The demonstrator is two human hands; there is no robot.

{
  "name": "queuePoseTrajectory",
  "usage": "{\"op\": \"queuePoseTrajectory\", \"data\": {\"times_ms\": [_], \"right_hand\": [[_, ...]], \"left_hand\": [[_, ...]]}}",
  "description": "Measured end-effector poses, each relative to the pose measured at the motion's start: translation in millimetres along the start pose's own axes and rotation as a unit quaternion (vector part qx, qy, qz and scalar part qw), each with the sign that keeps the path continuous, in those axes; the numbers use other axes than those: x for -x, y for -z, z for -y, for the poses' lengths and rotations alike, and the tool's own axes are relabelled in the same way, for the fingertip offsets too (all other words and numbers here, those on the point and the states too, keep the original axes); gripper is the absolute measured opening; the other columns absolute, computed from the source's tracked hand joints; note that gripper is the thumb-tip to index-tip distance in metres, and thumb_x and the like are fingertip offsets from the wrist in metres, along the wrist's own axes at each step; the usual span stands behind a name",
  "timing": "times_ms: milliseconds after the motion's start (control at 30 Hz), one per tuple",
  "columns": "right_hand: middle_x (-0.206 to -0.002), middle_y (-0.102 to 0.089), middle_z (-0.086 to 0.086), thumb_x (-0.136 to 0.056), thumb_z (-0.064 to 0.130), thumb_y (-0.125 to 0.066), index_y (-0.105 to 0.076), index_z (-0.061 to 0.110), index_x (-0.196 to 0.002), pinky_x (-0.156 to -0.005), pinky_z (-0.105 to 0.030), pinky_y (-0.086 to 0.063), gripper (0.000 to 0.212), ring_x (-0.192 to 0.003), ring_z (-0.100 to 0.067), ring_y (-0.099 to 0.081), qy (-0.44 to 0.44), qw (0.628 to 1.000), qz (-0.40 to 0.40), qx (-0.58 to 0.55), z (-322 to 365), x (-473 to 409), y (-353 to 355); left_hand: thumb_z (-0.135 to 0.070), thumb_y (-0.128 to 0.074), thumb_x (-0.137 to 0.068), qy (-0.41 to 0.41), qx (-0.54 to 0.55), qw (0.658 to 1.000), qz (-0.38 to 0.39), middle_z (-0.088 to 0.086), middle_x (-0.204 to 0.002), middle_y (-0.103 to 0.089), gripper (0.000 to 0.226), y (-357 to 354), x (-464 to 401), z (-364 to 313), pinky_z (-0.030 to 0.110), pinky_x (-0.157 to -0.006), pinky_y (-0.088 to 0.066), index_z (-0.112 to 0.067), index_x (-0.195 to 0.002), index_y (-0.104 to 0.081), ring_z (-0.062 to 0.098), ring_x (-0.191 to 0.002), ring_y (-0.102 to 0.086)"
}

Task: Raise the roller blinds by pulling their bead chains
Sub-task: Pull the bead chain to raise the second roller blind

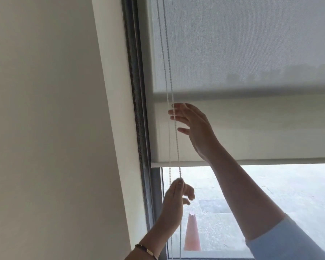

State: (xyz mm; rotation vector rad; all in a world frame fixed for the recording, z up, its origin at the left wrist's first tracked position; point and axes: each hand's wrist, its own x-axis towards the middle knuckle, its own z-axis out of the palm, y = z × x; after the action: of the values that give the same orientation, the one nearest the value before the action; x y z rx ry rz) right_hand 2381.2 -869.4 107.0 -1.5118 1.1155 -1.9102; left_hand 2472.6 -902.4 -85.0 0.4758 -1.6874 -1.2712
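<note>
A pale grey roller blind (251, 53) covers the upper window, and its bottom bar (195, 163) hangs partway down. Two strands of white bead chain (166, 53) run down the blind's left side. My left hand (176, 196) is low, in front of the bare glass, with fingers pinched on the right strand. My right hand (193, 128) is higher, in front of the blind, fingers spread and curling at the same strand near its fingertips; it does not clearly grip it.
A white wall (45, 128) and a dark window frame (139, 109) stand to the left of the chain. Through the glass, an orange traffic cone (192, 233) stands on grey pavement outside. A bracelet circles my left wrist.
</note>
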Motion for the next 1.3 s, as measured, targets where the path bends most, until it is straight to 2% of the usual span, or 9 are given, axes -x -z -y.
{"op": "queuePoseTrajectory", "data": {"times_ms": [400, 667, 767, 833, 900, 1000, 1067, 1167, 1300], "right_hand": [[-0.078, -0.063, -0.005, -0.106, 0.023, -0.046, -0.064, 0.001, -0.12, -0.055, -0.028, -0.044, 0.031, -0.058, -0.015, -0.055, -0.042, 0.992, -0.006, -0.115, 61.3, -51.9, -30.3], [-0.051, -0.031, 0.003, -0.108, 0.021, -0.043, -0.054, 0.016, -0.07, -0.037, -0.015, -0.018, 0.04, -0.037, -0.005, -0.024, 0.055, 0.985, -0.072, -0.148, 70.9, -46.0, -34.1], [-0.051, -0.03, 0.002, -0.107, 0.014, -0.042, -0.052, 0.016, -0.068, -0.038, -0.012, -0.017, 0.04, -0.035, -0.004, -0.023, 0.068, 0.978, -0.064, -0.184, 72.3, -36.8, -34.8], [-0.052, -0.029, 0.002, -0.107, 0.016, -0.042, -0.052, 0.017, -0.069, -0.038, -0.012, -0.018, 0.039, -0.035, -0.005, -0.022, 0.064, 0.979, -0.065, -0.184, 68.7, -29.9, -36.0], [-0.052, -0.029, 0.001, -0.107, 0.021, -0.043, -0.052, 0.018, -0.069, -0.038, -0.011, -0.019, 0.039, -0.034, -0.005, -0.023, 0.056, 0.981, -0.073, -0.168, 57.7, -21.3, -34.0], [-0.047, -0.031, 0.006, -0.106, 0.015, -0.043, -0.051, 0.018, -0.067, -0.039, -0.013, -0.021, 0.04, -0.036, -0.006, -0.025, 0.054, 0.987, -0.097, -0.116, 30.4, -4.9, -25.7], [-0.045, -0.037, 0.01, -0.103, 0.009, -0.044, -0.051, 0.021, -0.063, -0.042, -0.02, -0.025, 0.043, -0.041, -0.009, -0.03, 0.062, 0.991, -0.11, -0.052, 8.6, 8.1, -22.5], [-0.046, -0.037, 0.014, -0.101, 0.007, -0.041, -0.05, 0.026, -0.06, -0.041, -0.019, -0.025, 0.046, -0.042, -0.01, -0.029, 0.027, 0.994, -0.107, -0.024, -19.5, 25.9, -23.4], [-0.046, -0.031, 0.013, -0.097, 0.002, -0.034, -0.048, 0.026, -0.061, -0.04, -0.015, -0.022, 0.046, -0.04, -0.01, -0.025, 0.011, 0.995, -0.094, -0.017, -40.9, 41.1, -21.1]], "left_hand": [[-0.019, -0.032, -0.109, 0.186, -0.15, 0.967, 0.087, -0.003, -0.067, -0.07, 0.032, 8.4, 65.0, 110.2, 0.021, -0.053, -0.04, -0.005, -0.086, -0.05, 0.009, -0.061, -0.062], [-0.027, -0.044, -0.106, 0.234, -0.136, 0.947, 0.176, -0.009, -0.076, -0.077, 0.025, 0.1, 65.7, 109.1, 0.013, -0.065, -0.045, -0.024, -0.085, -0.058, 0.001, -0.069, -0.064], [-0.004, -0.044, -0.099, 0.217, -0.142, 0.945, 0.2, -0.007, -0.111, -0.073, 0.03, 2.5, 43.3, 71.8, 0.012, -0.075, -0.047, -0.028, -0.1, -0.062, 0.006, -0.096, -0.063], [0.008, -0.044, -0.085, 0.173, -0.12, 0.959, 0.191, -0.005, -0.126, -0.067, 0.049, 9.9, 15.3, 26.4, 0.022, -0.082, -0.054, -0.025, -0.118, -0.06, 0.016, -0.112, -0.061], [0.001, -0.044, -0.068, 0.122, -0.077, 0.975, 0.169, -0.006, -0.128, -0.069, 0.058, 19.9, -16.5, -35.6, 0.039, -0.096, -0.054, -0.025, -0.114, -0.068, 0.021, -0.119, -0.06], [-0.002, -0.041, -0.057, 0.04, 0.078, 0.968, 0.233, -0.007, -0.106, -0.074, 0.049, 33.9, -52.8, -128.5, 0.04, -0.096, -0.054, -0.024, -0.081, -0.077, 0.015, -0.105, -0.065], [-0.009, -0.037, -0.07, 0.0, 0.149, 0.952, 0.268, -0.001, -0.105, -0.073, 0.047, 40.2, -73.1, -178.5, 0.033, -0.092, -0.051, -0.02, -0.098, -0.073, 0.014, -0.099, -0.064], [-0.031, -0.026, -0.099, -0.054, 0.123, 0.972, 0.19, 0.012, -0.122, -0.071, 0.049, 36.0, -112.0, -232.8, 0.043, -0.1, -0.051, -0.009, -0.125, -0.062, 0.027, -0.11, -0.066], [-0.048, -0.032, -0.106, -0.065, 0.139, 0.985, 0.081, 0.006, -0.077, -0.067, 0.053, 13.3, -140.0, -281.1, 0.039, -0.074, -0.06, -0.009, -0.086, -0.063, 0.019, -0.069, -0.066]]}}
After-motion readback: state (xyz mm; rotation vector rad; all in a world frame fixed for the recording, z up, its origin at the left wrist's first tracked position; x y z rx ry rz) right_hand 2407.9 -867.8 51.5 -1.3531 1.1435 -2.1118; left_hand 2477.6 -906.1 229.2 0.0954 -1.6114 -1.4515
